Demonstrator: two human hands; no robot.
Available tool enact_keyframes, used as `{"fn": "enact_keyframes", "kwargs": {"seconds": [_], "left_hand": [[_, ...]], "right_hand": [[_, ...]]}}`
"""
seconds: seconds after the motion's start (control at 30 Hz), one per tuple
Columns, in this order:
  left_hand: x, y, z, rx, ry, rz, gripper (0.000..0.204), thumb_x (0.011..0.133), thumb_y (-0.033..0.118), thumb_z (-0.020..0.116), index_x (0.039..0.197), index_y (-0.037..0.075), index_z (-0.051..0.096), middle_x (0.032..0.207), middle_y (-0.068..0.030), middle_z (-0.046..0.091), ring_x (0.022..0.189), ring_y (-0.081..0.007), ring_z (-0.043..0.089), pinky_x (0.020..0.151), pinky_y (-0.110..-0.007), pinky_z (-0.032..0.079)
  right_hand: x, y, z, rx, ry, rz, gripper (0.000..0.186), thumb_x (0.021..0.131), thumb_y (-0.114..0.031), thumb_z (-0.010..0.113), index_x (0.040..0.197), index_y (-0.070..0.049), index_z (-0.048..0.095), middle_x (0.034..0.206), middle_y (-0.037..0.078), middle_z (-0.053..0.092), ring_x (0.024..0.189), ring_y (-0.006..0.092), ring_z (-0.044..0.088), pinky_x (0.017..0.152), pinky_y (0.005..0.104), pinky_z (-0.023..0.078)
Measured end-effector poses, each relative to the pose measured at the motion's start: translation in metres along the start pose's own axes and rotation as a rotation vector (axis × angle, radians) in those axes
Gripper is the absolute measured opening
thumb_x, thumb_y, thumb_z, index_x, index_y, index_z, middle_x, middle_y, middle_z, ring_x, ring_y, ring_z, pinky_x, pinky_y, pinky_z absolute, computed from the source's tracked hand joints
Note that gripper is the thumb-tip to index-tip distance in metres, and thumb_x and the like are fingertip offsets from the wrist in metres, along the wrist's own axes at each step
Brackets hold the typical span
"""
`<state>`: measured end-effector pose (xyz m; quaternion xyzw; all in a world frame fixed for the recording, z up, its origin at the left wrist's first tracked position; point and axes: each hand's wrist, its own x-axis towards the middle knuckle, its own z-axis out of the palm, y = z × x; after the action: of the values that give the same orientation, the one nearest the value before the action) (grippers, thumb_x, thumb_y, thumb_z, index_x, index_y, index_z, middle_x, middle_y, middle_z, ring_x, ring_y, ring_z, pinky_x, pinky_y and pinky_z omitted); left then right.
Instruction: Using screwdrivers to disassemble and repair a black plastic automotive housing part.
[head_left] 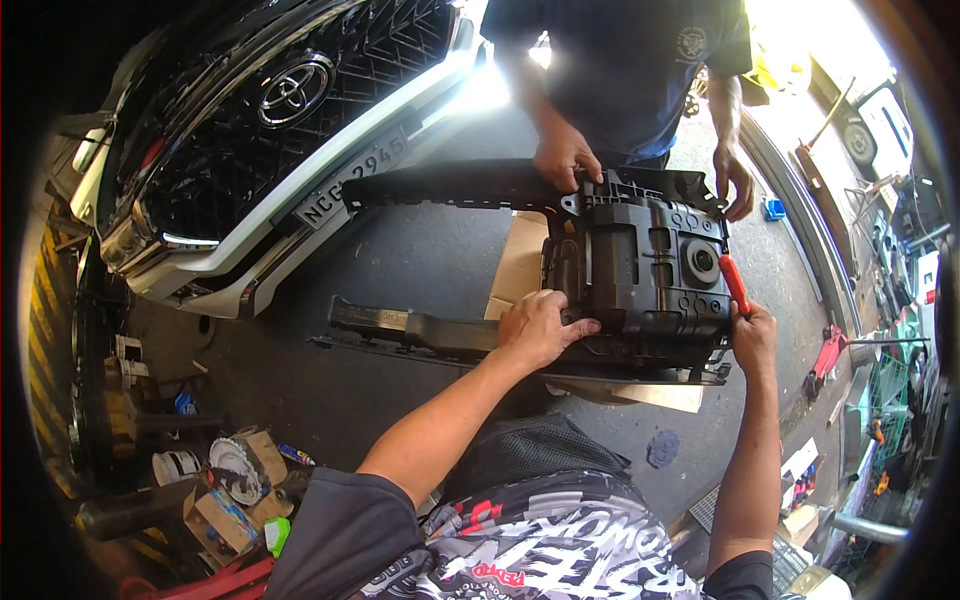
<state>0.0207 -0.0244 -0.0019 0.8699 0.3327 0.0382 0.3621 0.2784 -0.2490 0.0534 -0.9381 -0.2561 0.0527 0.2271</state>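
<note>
A large black plastic car console point(640, 260), its ribbed underside up, is held level between me and a co-worker. My left hand point(537, 326) grips its near side, thumb stretched across the plastic. At the console's right end, my right hand point(755, 340) is closed around a tool with a red handle point(734, 284); the handle points up and away from me, and its tip cannot be made out. Two long arms of the console reach left, the near one carrying a duct-like piece point(420, 328). Across from me, the co-worker's hands point(567, 156) touch its far side.
A car front with a dark grille point(330, 80) and white bumper stands at the left. Cardboard point(520, 262) lies on the floor beneath the console. Boxes and small parts point(235, 490) clutter the lower left. A red jack point(826, 358) is at the right.
</note>
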Motion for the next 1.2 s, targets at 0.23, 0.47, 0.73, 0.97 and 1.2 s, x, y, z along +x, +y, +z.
{"fn": "enact_keyframes", "kwargs": {"seconds": [0.23,0.47,0.73,0.97,1.2], "left_hand": [[-0.001,0.004,-0.004,-0.014,-0.031,-0.014,0.068,0.078,0.068,0.071,0.094,0.002,0.068,0.101,-0.0147,0.069,0.104,-0.0333,0.066,0.087,-0.045,0.052],[0.001,0.003,0.004,0.007,-0.061,0.010,0.071,0.081,0.069,0.069,0.095,-0.001,0.064,0.102,-0.0191,0.069,0.103,-0.0393,0.066,0.087,-0.049,0.052],[-0.001,0.007,-0.001,0.049,-0.101,0.029,0.069,0.082,0.068,0.067,0.099,0.001,0.066,0.104,-0.0178,0.069,0.106,-0.0367,0.066,0.088,-0.048,0.053],[-0.005,-0.002,-0.001,0.038,-0.085,0.037,0.074,0.082,0.072,0.063,0.096,0.000,0.063,0.100,-0.0207,0.069,0.102,-0.0402,0.065,0.086,-0.049,0.051],[-0.012,-0.014,-0.006,0.024,-0.091,0.034,0.066,0.086,0.065,0.065,0.096,0.000,0.065,0.100,-0.0193,0.069,0.101,-0.0412,0.065,0.085,-0.050,0.050]], "right_hand": [[0.003,0.007,0.000,0.041,-0.014,0.021,0.025,0.097,-0.024,0.062,0.095,0.000,0.069,0.062,0.016,0.056,0.057,0.0208,0.052,0.059,0.0393,0.043],[0.007,0.012,-0.010,-0.006,-0.156,0.046,0.025,0.097,-0.015,0.061,0.116,-0.002,0.070,0.076,0.015,0.068,0.068,0.0223,0.062,0.067,0.0379,0.048],[0.017,-0.047,-0.050,-0.019,0.601,-0.425,0.053,0.093,0.007,0.057,0.144,-0.008,0.055,0.131,0.022,0.065,0.115,0.0337,0.067,0.096,0.0380,0.051],[0.003,-0.030,-0.008,0.077,0.171,-0.030,0.019,0.097,-0.018,0.063,0.103,-0.002,0.072,0.071,0.018,0.064,0.064,0.0242,0.059,0.064,0.0405,0.046],[-0.005,-0.024,-0.008,0.288,-0.121,0.234,0.037,0.097,-0.032,0.065,0.081,0.001,0.066,0.062,0.001,0.051,0.062,0.0104,0.043,0.055,0.0355,0.036]]}}
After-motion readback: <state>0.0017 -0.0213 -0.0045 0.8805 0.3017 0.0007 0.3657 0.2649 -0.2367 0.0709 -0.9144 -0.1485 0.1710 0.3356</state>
